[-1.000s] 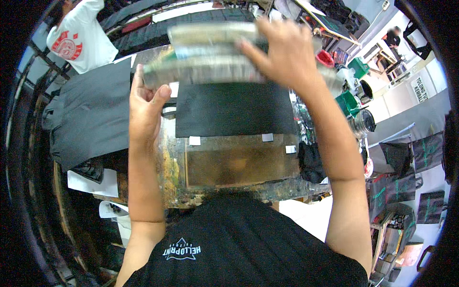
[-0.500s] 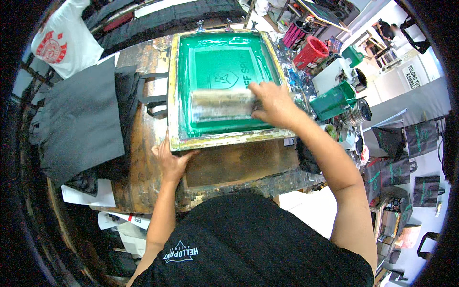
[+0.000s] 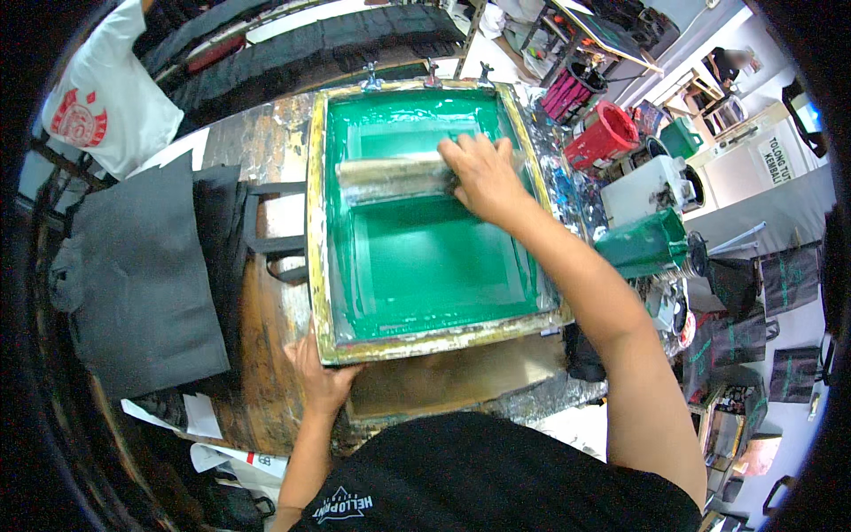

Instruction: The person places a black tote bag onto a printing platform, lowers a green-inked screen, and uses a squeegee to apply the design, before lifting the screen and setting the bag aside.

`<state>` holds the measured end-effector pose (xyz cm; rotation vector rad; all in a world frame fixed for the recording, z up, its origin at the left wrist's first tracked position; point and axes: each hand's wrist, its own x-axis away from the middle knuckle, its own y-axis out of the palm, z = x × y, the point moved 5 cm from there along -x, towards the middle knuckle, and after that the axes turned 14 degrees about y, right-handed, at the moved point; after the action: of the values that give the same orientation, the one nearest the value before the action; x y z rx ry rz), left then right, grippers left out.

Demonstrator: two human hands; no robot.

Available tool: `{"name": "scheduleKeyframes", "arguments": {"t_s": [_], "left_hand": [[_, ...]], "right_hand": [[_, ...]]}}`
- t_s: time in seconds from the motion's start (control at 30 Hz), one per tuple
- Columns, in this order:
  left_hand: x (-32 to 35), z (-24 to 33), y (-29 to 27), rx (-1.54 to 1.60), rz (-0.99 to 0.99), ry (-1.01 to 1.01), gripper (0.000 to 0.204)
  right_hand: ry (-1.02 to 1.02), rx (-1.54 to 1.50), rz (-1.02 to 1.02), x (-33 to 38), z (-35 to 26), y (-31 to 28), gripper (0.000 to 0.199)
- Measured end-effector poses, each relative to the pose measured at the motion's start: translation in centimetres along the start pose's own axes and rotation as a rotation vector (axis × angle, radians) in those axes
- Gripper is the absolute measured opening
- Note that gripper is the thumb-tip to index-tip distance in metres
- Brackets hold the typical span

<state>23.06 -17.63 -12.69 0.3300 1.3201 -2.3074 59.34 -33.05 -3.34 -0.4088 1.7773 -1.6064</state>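
A screen printing frame (image 3: 317, 222) with a worn yellowish rim lies on the stained work table, its mesh coated with green ink (image 3: 443, 257). My right hand (image 3: 486, 177) grips a wide squeegee (image 3: 390, 176) near its right end. The squeegee stands across the far half of the mesh, touching the ink. At the frame's near left corner my left hand (image 3: 321, 377) holds the rim from outside, some fingers hidden by it. Clamps (image 3: 432, 75) sit along the far edge of the frame.
Black fabric bags (image 3: 142, 266) are stacked left of the frame, straps reaching toward it. Right of it stand a red bucket (image 3: 605, 133), a green container (image 3: 643, 244) and a white canister (image 3: 643, 188). A white printed shirt (image 3: 111, 97) hangs at the far left.
My right hand has pushed the squeegee from the near half of the mesh to the far half, and green ink now covers the near part. My left hand stays at the corner.
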Motion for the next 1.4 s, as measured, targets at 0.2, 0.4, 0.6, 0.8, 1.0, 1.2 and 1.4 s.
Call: {"name": "scheduleKeyframes", "arguments": {"t_s": [0.2, 0.4, 0.6, 0.8, 1.0, 1.2, 1.4], "left_hand": [[0.6, -0.9, 0.6, -0.094, -0.017, 0.093, 0.121], [-1.3, 1.1, -1.0, -0.166, -0.014, -0.056, 0.092], [-1.9, 0.9, -1.4, -0.309, -0.164, -0.013, 0.117], [-13.9, 2.3, -2.9, -0.336, 0.037, 0.29, 0.116], [-31.8, 3.5, 1.4, -0.223, 0.193, 0.469, 0.076], [-39.8, -1.6, 10.9, -0.594, -0.041, 0.437, 0.059], [-38.9, -1.5, 10.5, -0.631, 0.148, 0.63, 0.055]], "right_hand": [[-0.065, -0.035, 0.058, -11.6, 3.4, 4.1, 0.067], [-0.128, -0.014, -0.148, -18.8, 3.5, 6.1, 0.075], [-0.067, -0.036, -0.013, -18.5, 4.3, 4.0, 0.068], [-0.017, 0.014, 0.233, -15.4, 4.5, 3.4, 0.053], [0.041, 0.03, 0.333, -13.6, 4.0, 4.8, 0.037], [0.045, 0.137, 0.362, -12.1, 3.0, 6.9, 0.035], [0.042, 0.192, 0.357, -11.3, 2.5, 5.9, 0.028]]}}
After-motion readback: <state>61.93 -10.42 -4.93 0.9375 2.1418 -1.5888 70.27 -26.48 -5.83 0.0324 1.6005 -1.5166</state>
